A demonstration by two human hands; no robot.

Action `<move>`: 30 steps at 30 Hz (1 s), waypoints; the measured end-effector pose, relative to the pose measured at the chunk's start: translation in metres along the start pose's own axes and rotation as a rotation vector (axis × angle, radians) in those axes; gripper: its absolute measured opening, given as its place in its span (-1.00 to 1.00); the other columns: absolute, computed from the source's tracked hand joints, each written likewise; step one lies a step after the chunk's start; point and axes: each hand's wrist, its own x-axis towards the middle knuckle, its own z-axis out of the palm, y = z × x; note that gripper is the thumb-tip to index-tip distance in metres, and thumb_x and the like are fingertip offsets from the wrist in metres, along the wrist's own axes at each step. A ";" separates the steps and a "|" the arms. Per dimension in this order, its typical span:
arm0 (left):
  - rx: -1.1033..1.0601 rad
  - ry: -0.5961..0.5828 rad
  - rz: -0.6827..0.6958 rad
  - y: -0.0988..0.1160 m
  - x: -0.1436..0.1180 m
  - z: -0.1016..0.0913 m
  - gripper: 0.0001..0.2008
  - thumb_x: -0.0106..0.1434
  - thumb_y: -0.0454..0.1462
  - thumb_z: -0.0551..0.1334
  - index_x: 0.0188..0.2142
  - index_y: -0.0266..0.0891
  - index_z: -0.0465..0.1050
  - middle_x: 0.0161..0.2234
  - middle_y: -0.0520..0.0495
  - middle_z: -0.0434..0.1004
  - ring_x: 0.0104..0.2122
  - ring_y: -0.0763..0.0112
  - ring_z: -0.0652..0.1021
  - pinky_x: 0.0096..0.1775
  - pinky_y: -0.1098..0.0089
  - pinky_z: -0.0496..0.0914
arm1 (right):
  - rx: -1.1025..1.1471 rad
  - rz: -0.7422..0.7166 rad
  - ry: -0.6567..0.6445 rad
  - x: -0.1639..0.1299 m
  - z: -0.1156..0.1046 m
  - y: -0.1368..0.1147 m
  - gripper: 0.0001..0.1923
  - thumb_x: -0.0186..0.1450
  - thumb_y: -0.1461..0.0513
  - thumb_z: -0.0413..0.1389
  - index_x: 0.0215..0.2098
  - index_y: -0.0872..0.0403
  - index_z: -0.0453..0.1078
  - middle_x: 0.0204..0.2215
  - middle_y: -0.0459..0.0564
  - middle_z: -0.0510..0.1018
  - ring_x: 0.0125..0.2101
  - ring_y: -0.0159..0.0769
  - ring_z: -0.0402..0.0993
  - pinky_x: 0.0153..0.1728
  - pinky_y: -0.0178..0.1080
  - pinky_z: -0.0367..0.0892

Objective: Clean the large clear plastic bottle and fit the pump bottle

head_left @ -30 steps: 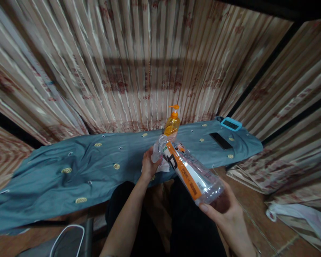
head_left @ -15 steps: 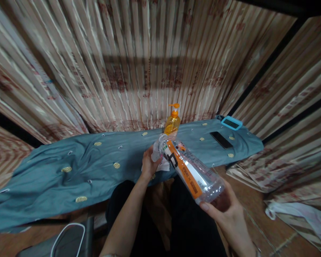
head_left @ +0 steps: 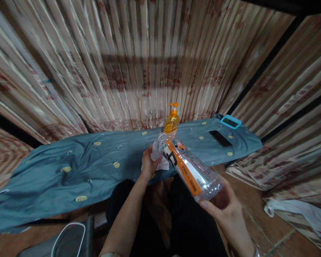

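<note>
A large clear plastic bottle (head_left: 192,167) with an orange and white label slants across in front of me. My right hand (head_left: 226,205) is closed around its base at the lower right. The bottle's neck points up and left, close to my left hand (head_left: 149,162). That hand's fingers are closed on a small translucent plastic piece (head_left: 156,150) touching or just beside the neck; its exact kind is unclear. Behind the neck stands a pump bottle (head_left: 172,121) with yellow liquid and an orange pump. White paper (head_left: 163,165) lies below, partly hidden by the left hand.
A teal cloth (head_left: 93,157) with pineapple prints covers the long narrow surface. A black phone (head_left: 220,138) and a blue-framed device (head_left: 230,122) lie at its right. Striped curtains (head_left: 133,64) hang behind. A white cable (head_left: 81,237) is at lower left.
Both hands keep their hold, and the bottle has hardly shifted. The whole view has moved very slightly.
</note>
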 end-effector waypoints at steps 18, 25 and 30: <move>-0.010 0.015 0.017 -0.004 0.000 0.003 -0.37 0.02 -0.29 0.44 0.11 -0.22 0.40 -0.02 -0.18 0.59 0.00 0.09 0.56 0.05 0.13 0.43 | -0.007 0.014 0.042 -0.002 0.004 -0.004 -0.26 -0.14 0.26 0.53 -0.02 -0.01 0.40 -0.26 -0.06 0.75 -0.37 -0.18 0.71 -0.33 -0.29 0.61; 0.002 0.025 0.015 -0.003 0.000 0.004 -0.37 0.00 -0.32 0.44 0.10 -0.24 0.41 -0.03 -0.19 0.60 -0.01 0.08 0.57 0.05 0.14 0.44 | -0.013 0.015 0.058 -0.001 0.004 -0.003 -0.25 -0.16 0.28 0.53 -0.02 0.01 0.40 -0.25 -0.04 0.75 -0.37 -0.15 0.72 -0.34 -0.28 0.61; 0.005 0.007 0.013 -0.002 0.000 0.002 -0.38 0.01 -0.34 0.44 0.10 -0.19 0.41 0.00 -0.17 0.59 0.01 0.08 0.56 0.07 0.13 0.43 | -0.003 0.013 0.038 -0.002 0.005 -0.006 -0.28 -0.14 0.30 0.51 -0.02 0.00 0.42 -0.24 -0.08 0.76 -0.36 -0.19 0.73 -0.33 -0.33 0.62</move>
